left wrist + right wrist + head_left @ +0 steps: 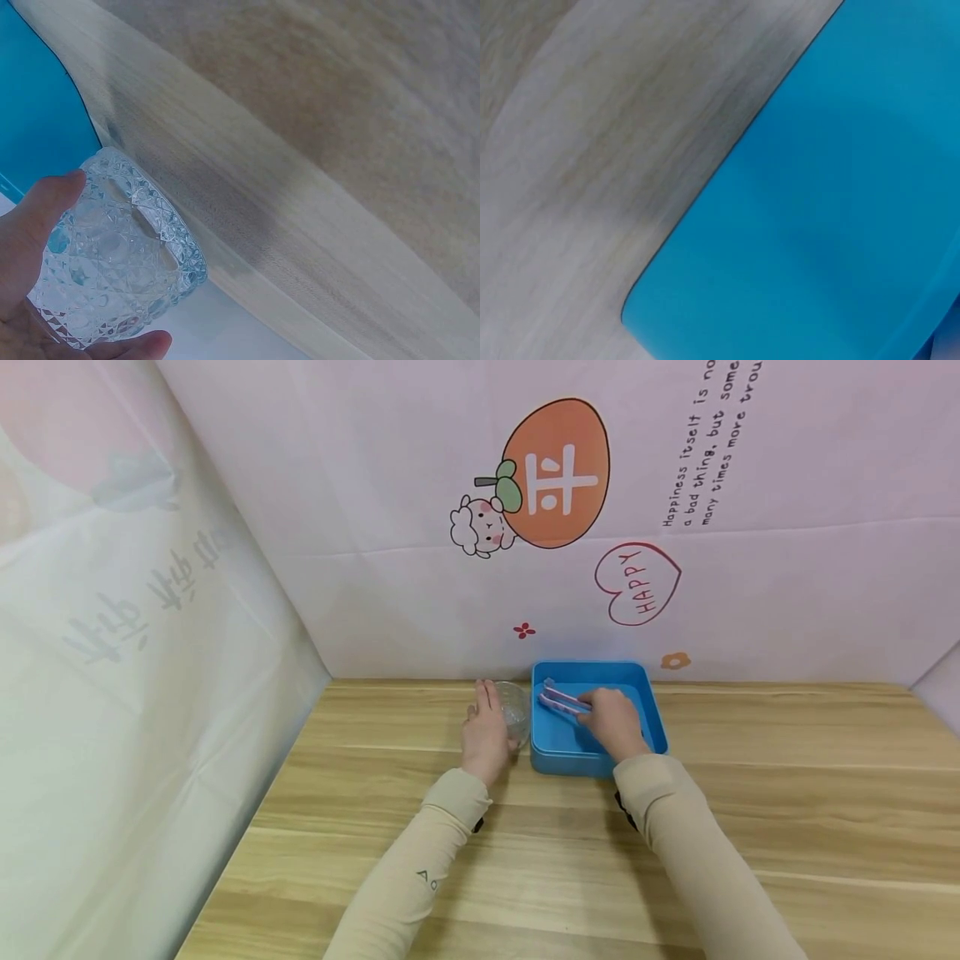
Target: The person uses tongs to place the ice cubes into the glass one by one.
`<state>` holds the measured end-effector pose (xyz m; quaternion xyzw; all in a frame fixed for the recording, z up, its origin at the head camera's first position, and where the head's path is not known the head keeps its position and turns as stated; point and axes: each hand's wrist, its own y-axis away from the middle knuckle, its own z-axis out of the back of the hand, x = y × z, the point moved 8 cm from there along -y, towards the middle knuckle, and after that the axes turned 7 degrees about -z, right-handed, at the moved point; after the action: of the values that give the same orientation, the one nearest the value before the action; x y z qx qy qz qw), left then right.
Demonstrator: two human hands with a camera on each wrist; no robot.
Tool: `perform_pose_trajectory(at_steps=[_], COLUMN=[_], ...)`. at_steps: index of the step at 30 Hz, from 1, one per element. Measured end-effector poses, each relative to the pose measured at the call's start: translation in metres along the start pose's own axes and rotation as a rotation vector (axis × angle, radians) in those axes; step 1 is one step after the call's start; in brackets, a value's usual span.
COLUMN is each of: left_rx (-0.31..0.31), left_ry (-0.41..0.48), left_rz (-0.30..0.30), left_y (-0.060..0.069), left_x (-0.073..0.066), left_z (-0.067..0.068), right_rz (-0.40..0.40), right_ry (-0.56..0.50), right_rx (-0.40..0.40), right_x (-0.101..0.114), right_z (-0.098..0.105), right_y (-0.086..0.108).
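In the head view my left hand point(486, 739) holds a clear glass cup point(515, 708) just left of a blue box. Up close in the left wrist view, the thumb and fingers lie on opposite sides of the cut-patterned cup point(112, 255). My right hand point(617, 720) reaches over the open blue box point(573, 764) and grips slim pink-and-white pieces that look like toothbrushes point(562, 700). Their far ends point left inside the box, and the hand hides their near ends. The right wrist view is filled mostly by the box's outer wall point(802, 217).
A wooden table point(810, 793) carries the box and cup near its back edge. Directly behind stands a white printed backdrop point(405, 610). Another pale sheet point(150, 693) hangs along the left side.
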<state>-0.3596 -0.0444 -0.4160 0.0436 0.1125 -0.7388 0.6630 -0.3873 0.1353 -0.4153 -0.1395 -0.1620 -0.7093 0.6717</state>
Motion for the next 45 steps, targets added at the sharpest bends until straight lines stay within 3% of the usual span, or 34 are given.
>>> perform_pose_trajectory(at_steps=[8,29,39,45], left_rx=[0.002,-0.01,0.007,-0.007], left_ry=[0.014,0.002,-0.017,-0.035], left_rz=[0.0,-0.012,-0.007,-0.008], left_y=[0.0,0.002,0.002,0.002], left_x=[-0.001,-0.001,-0.001,0.0], left_z=[0.0,0.0,0.0,0.001], right_rz=[0.018,0.063,0.129,0.158], right_ry=[-0.021,-0.16,-0.198,-0.188], right_rx=[-0.038,-0.19,-0.25,-0.234], right_x=[-0.001,-0.01,-0.008,0.001], right_z=[0.005,0.047,0.061,0.066], right_y=[0.004,0.014,0.032,0.042])
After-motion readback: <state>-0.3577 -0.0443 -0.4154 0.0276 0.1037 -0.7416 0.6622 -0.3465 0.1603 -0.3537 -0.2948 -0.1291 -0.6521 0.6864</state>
